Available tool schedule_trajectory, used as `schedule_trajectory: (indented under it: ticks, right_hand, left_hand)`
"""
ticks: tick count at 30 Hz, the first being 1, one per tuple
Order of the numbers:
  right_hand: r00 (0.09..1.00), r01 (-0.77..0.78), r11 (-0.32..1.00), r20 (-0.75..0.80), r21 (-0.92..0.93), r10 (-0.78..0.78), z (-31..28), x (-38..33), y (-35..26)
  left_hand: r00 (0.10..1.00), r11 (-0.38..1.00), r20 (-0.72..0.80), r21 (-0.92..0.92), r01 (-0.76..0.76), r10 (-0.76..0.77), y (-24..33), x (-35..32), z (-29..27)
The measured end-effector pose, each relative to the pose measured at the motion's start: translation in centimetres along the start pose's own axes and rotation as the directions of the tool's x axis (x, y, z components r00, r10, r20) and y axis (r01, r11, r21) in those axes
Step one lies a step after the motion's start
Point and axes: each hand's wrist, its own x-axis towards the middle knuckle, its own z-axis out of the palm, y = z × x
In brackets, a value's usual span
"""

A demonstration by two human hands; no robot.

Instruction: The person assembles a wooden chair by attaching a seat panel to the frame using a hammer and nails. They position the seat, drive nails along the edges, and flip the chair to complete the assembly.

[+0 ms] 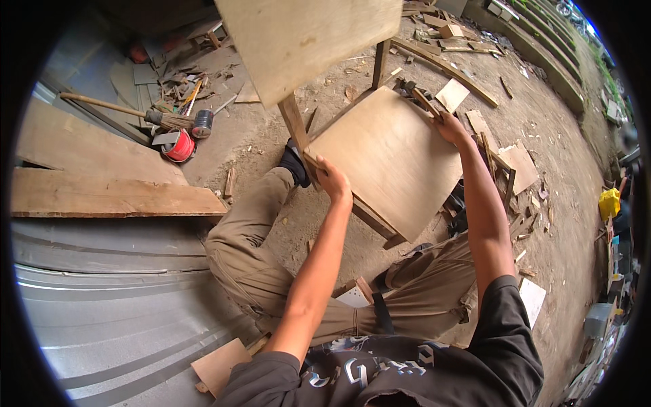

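The left hand grips the near-left edge of a plywood panel; the right hand clasps its far corner, with scrap wood just beyond.

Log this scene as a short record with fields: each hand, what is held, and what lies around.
left hand: grips left edge of plywood panel
right hand: grips far right corner of the panel
panel: tilted, wooden battens along its edges
ground: dirt, littered with wood offcuts
left side: planks, broom, red tape roll
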Motion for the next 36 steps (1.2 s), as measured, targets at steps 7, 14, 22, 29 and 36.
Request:
schedule_trajectory:
  ticks: [7, 14, 22, 29, 36]
  right_hand:
    - [0.992, 0.124, 0.967, -0.008, -0.221, -0.129, 0.0, 1.3, 1.0]
    - [0.954, -0.106, 0.994, -0.277, 0.040, 0.113, 3.2, -11.9, -10.4]
    - [0.668, -0.606, 0.775, -0.415, 0.178, 0.618, 1.5, -20.0, -10.8]
    - [0.674, -0.505, 0.720, -0.305, 0.476, 0.673, 2.1, -21.4, -8.3]
    - [0.613, -0.469, 0.747, -0.435, 0.472, 0.660, 3.5, -20.3, -7.7]
  left_hand:
    - [0.989, 0.993, -0.114, 0.059, 0.104, -0.097, -7.3, -2.8, 0.9]
    - [0.964, 0.951, 0.110, -0.171, 0.258, -0.242, -7.0, -3.1, -2.9]
    - [0.967, 0.821, 0.162, 0.512, -0.251, 0.195, -7.7, 3.4, -8.6]
    - [0.620, 0.901, 0.751, 0.078, -0.426, 0.228, -4.0, 8.8, -10.6]
    - [0.699, 0.931, 0.655, -0.021, -0.366, 0.289, -3.3, 6.2, -12.5]
